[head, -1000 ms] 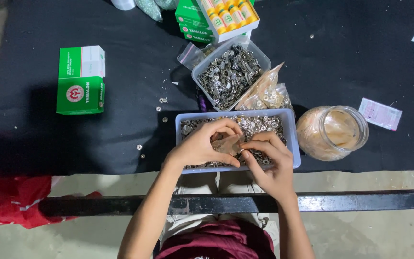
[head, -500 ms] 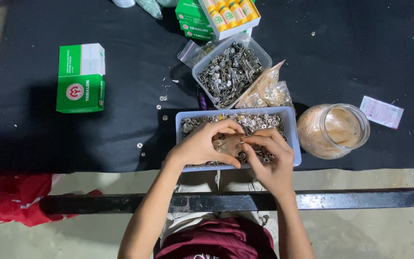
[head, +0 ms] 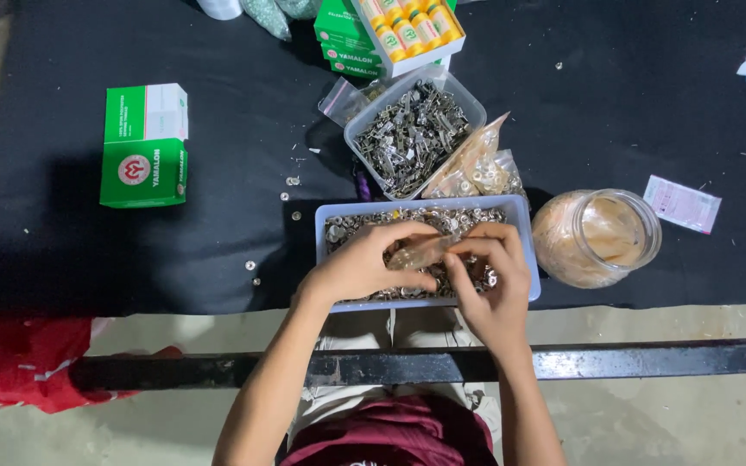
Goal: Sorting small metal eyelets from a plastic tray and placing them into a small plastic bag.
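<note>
Left hand: pinches a small clear plastic bag, steadying it.
Right hand: grips the bag's other end.
Below: shallow blue plastic tray of small silver metal parts, catching spills.

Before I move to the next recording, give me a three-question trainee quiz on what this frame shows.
1. True or false: both hands are over the blue-grey tray of small metal parts.
2. Multiple choice: what stands right of that tray? A) a green box B) a clear jar C) a red cloth
3. Fill in: the left hand and right hand together pinch a small clear ____.

Key:
1. True; the hands meet above the tray's near half.
2. B, the clear jar, lying open-mouthed towards the camera. The green box sits far left on the black table.
3. Bag: a small plastic bag, its contents unclear.
</note>
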